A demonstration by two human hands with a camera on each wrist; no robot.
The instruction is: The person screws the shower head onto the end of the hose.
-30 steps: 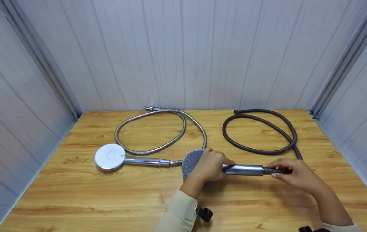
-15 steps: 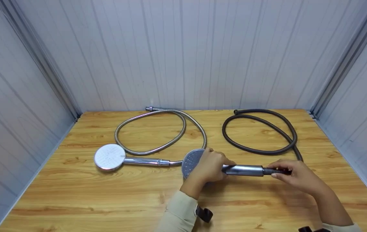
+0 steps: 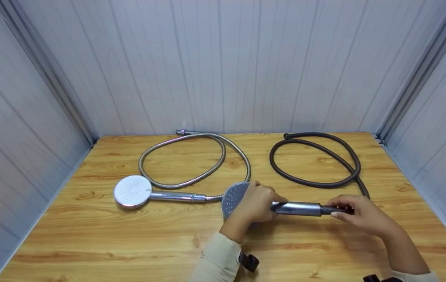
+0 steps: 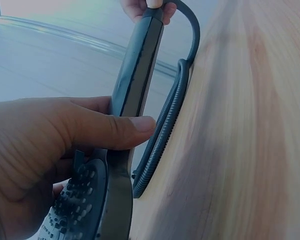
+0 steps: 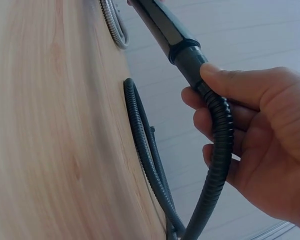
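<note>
My left hand (image 3: 257,203) grips a dark grey shower head (image 3: 232,199) where its handle meets the round, nozzle-dotted face. In the left wrist view the thumb lies across the handle (image 4: 138,65). At the handle's far end, my right hand (image 3: 360,213) pinches the dark connector (image 5: 192,65) of a black shower hose (image 3: 313,183), thumb on one side and fingers curled on the other. Connector and handle end meet in line in the right wrist view. Both are held above the table, and the hose bends down from the right hand to its coil behind.
A chrome shower head (image 3: 133,191) lies on the wooden table (image 3: 129,243) at left, joined to a silver metal hose (image 3: 184,184) coiled behind it. White panel walls (image 3: 223,66) close off the back and both sides.
</note>
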